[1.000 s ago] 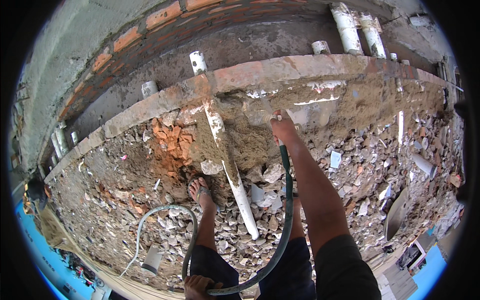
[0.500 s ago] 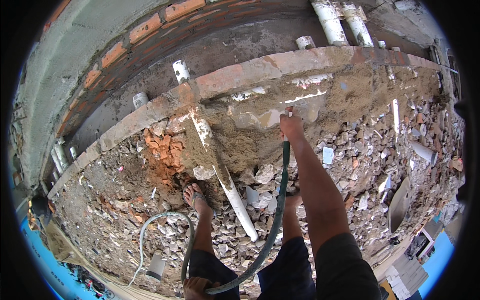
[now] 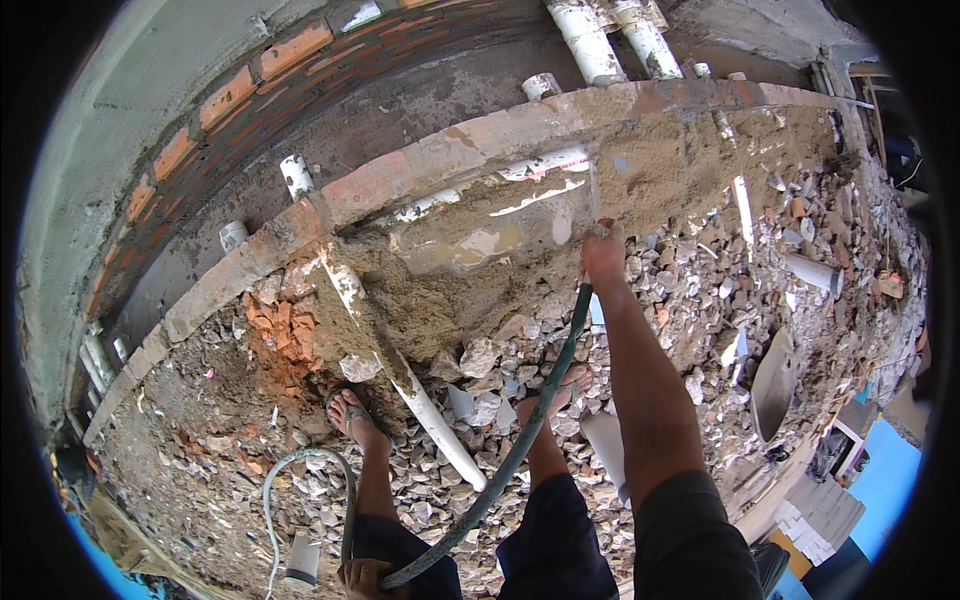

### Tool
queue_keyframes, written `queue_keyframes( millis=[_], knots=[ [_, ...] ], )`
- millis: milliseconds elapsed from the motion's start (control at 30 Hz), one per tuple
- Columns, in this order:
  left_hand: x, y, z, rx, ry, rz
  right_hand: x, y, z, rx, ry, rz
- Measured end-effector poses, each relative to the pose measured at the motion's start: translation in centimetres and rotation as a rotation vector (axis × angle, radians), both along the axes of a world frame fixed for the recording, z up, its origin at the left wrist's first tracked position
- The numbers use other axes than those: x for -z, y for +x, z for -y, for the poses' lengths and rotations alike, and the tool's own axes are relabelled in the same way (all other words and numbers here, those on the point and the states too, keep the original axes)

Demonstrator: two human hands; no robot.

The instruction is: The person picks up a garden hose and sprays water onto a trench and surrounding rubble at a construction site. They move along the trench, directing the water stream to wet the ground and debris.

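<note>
- We see the right hand (image 3: 603, 255) with its fingers closed around the upper end of the green hose (image 3: 572, 345), just short of the ground's far edge, where it meets the brick ledge (image 3: 470, 145); gripping near the end probably lets the outlet be aimed.
- Our left hand (image 3: 368, 578) curls its fingers round the same hose beside the left thigh, likely to carry the slack and spare the other wrist its weight.
- Between the hands the hose hangs in a slanting curve; beyond the left one a loop lies on the rubble (image 3: 450, 435), toward the ground's near left, presumably leaving length for reach.
- We find a shallow puddle (image 3: 490, 245) along the ledge's lower edge, over wet sand (image 3: 440, 295).
- A white pipe (image 3: 430, 405) slants from that edge across the rubble, between the feet, which stand apart, seemingly for balance on loose ground.
</note>
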State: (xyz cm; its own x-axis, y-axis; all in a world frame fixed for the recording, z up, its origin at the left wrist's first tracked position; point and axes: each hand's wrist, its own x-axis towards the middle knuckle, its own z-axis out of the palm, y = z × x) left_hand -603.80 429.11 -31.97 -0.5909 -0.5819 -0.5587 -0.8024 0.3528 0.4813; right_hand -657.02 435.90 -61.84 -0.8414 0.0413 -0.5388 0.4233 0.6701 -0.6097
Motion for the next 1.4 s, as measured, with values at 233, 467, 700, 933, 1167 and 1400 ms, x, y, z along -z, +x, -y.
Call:
queue_keyframes(
  millis=[233,467,700,933,1167,1400],
  knots=[
    [2.2,-0.4,0.5,0.148,0.007,0.006,-3.1,-8.9,-1.8,-0.058,-0.143,0.137],
    [10.6,-0.3,0.3,0.207,-0.109,0.136,-5.3,-13.1,-4.1,0.054,-0.233,0.199],
    [31.5,-2.0,3.1,0.196,-0.513,0.621,-6.0,-15.4,-6.6,-0.051,0.053,-0.084],
    [38.3,-0.8,2.9,0.209,-0.695,0.847,-7.4,-17.3,-7.2,-0.009,-0.005,-0.058],
    [39.7,-0.8,2.7,0.209,-0.701,0.910,-7.6,-17.7,-6.1,-0.097,0.031,-0.003],
    [40.4,0.1,2.7,0.215,-0.689,0.921,-6.6,-18.3,-7.1,-0.013,-0.012,-0.074]
  ],
)
